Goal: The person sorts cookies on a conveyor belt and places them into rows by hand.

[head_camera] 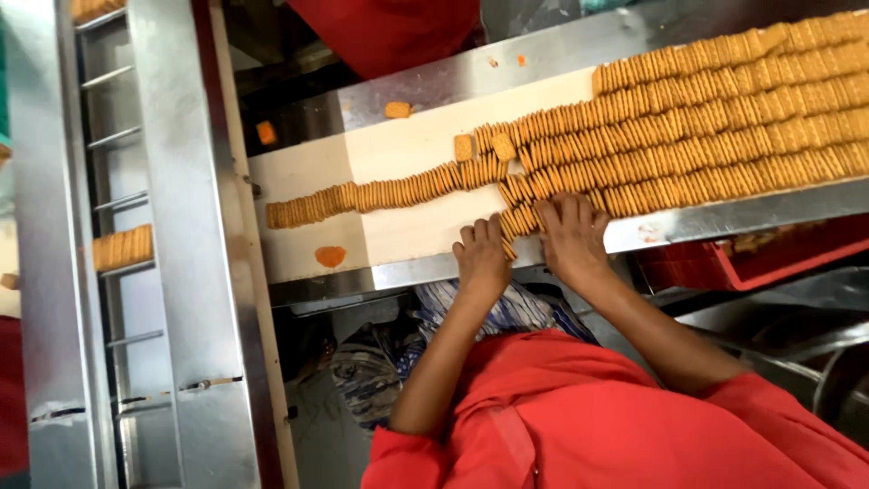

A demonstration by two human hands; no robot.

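Two bare hands work at the near edge of a white conveyor belt loaded with rows of square golden biscuits. The left hand lies flat on the belt edge, fingers spread and stretched toward a short stack of biscuits. Nothing is clamped in that grip; the fingertips just touch the stack's left end. The right hand sits just beside it, palm down over the same stack, fingers loosely apart and pressing on the biscuits; what lies under the palm is hidden, so whether anything is pinched there I cannot tell. Both forearms run down to red sleeves, which fill the lower frame.

The biscuit rows stand on edge, packed tight on the right, and are cut off by the right frame edge. A single thin line of biscuits trails left across the belt. A few loose pieces lie flat: one square biscuit above the line, a crumb on the steel rail, and an orange smear near the belt's front.

A red crate under the belt on the right is partly hidden; its contents are hard to make out. A steel rack on the left holds a short biscuit stack. Another red garment shows across the belt, cut off at the top.
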